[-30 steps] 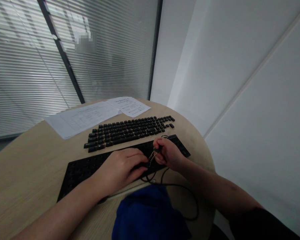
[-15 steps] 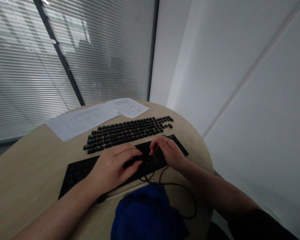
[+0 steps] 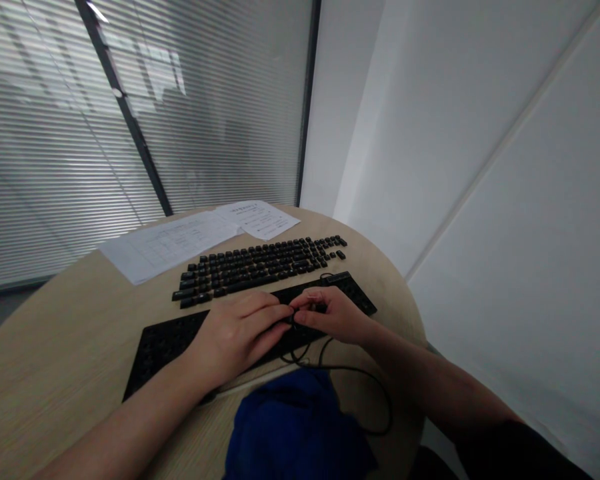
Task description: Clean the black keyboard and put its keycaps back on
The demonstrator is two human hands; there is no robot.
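Note:
A black keyboard base (image 3: 163,343), its keycaps off, lies slantwise across the table's near side. Over its middle, my left hand (image 3: 240,327) has thumb and fingers brought together on a dark strand of the keyboard cable. My right hand (image 3: 330,312) meets it fingertip to fingertip, pinching at the same spot. The fingers hide most of what is between them. Below the hands, the black cable (image 3: 363,371) hangs in loops past the base's front edge and curves over the table.
Behind the base, loose black keycaps (image 3: 260,263) are laid out in keyboard rows. Printed papers (image 3: 180,240) lie farther back on the round wooden table (image 3: 65,360). Blue cloth (image 3: 295,427) is at the near edge. A white wall (image 3: 470,133) rises on the right, blinds (image 3: 220,113) behind.
My right hand has moved left and slightly down, so its fingertips now meet those of my left hand. The left fingers have shifted a little to the right.

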